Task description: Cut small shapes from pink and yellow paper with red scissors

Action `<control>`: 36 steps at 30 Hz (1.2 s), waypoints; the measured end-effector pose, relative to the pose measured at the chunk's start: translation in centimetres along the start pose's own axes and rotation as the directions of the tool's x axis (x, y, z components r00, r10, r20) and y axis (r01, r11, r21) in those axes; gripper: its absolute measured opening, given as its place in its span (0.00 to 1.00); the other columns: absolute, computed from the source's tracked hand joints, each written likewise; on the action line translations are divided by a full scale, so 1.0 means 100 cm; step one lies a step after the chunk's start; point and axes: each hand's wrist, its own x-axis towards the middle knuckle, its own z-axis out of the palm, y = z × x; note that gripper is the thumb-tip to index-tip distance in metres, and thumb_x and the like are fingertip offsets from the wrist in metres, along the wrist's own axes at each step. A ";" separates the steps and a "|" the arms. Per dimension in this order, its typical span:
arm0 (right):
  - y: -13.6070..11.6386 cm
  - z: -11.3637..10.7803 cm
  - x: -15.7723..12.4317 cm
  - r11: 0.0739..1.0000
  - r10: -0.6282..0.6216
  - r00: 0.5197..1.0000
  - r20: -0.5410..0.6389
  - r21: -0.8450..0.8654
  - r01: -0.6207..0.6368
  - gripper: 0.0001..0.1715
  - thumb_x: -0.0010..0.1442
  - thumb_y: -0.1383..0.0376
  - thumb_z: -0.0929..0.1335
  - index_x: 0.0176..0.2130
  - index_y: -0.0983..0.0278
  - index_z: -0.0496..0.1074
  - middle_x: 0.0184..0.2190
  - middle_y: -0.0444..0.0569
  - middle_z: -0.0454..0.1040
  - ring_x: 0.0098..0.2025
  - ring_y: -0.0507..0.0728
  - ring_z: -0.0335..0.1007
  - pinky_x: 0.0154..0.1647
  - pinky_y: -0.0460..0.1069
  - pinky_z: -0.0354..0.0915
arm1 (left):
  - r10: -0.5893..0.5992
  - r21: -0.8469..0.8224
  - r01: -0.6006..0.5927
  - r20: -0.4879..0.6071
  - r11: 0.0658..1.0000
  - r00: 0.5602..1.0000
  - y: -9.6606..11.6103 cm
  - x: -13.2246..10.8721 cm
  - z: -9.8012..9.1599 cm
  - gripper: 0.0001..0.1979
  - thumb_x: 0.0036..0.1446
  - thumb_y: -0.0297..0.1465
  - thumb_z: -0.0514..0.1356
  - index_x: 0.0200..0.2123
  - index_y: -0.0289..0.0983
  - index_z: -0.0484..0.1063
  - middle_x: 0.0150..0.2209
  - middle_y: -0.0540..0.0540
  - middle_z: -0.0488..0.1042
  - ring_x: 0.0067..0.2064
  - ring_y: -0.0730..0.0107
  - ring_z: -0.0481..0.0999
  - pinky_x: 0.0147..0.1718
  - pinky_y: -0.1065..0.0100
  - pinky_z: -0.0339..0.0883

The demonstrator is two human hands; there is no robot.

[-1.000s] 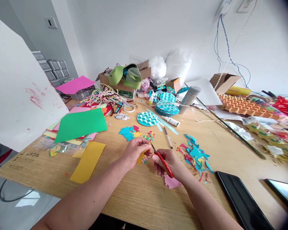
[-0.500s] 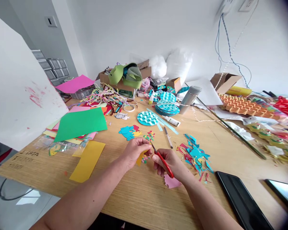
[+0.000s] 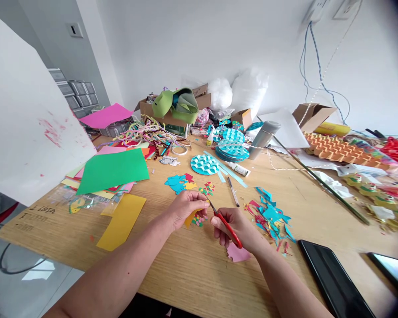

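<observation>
Between the thumb and fingers of my left hand (image 3: 188, 208) is a small piece of yellow paper (image 3: 189, 219), partly hidden by the fingers. My right hand (image 3: 232, 224) grips red-handled scissors (image 3: 228, 229), their blades pointing up and left at the paper's edge by my left fingertips. Small coloured paper bits (image 3: 198, 219) lie under and behind the left hand. A pink paper scrap (image 3: 238, 252) rests below the right hand. Beyond the left hand are blue fish cut-outs (image 3: 176, 183) with red and yellow ones beside them.
Blue and red paper offcuts (image 3: 272, 214) lie right of my hands, near a black phone (image 3: 331, 278). A pen (image 3: 233, 192) and a glue tube (image 3: 239, 168) are farther back. Yellow paper (image 3: 122, 223) and green paper (image 3: 114, 171) lie left. A grey bottle (image 3: 264, 140) stands behind.
The yellow paper has tilted slightly lower in my left hand. My right hand with the scissors has shifted very slightly right and down; the whole view has moved a little too.
</observation>
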 end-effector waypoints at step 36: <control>-0.002 -0.005 -0.005 1.000 0.025 0.992 0.126 0.003 -0.026 0.30 0.46 0.43 0.72 0.26 0.64 0.63 0.18 0.43 0.73 0.16 0.50 0.69 0.14 0.42 0.61 | -0.063 0.109 0.057 0.052 0.992 0.997 0.005 0.001 -0.005 0.12 0.38 0.33 0.68 0.23 0.31 0.72 0.17 0.47 0.72 0.20 0.73 0.70 0.23 0.70 0.63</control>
